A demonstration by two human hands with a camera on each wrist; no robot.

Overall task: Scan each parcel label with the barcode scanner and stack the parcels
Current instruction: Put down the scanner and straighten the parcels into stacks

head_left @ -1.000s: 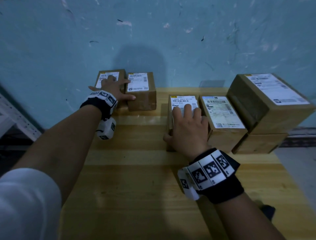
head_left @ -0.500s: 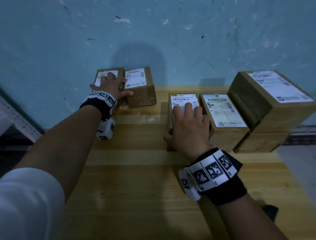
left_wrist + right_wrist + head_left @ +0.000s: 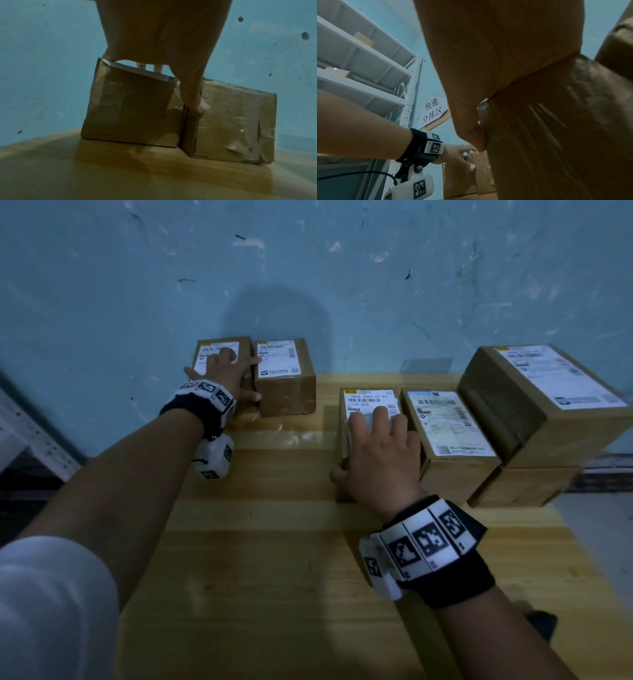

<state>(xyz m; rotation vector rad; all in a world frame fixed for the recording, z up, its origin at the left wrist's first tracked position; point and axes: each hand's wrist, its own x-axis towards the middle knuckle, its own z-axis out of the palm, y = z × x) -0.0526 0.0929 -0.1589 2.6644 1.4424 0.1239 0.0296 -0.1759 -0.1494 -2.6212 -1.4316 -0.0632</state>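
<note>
One two-high stack [image 3: 544, 419] stands at the desk's [image 3: 274, 577] far right; four parcels still lie single. The left hand [image 3: 227, 371] grips the far-left parcel [image 3: 219, 350], the right hand [image 3: 376, 453] clasps the middle parcel [image 3: 371, 402]. I see no scanner, so most work seems left.

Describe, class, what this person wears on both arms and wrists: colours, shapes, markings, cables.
Each wrist has a black band ringed with white blocks bearing black square-patterned markers. A white, marker-tagged camera housing hangs under the left wrist; a black cable runs to it. A white sleeve covers the left upper arm; forearms are bare.
</note>
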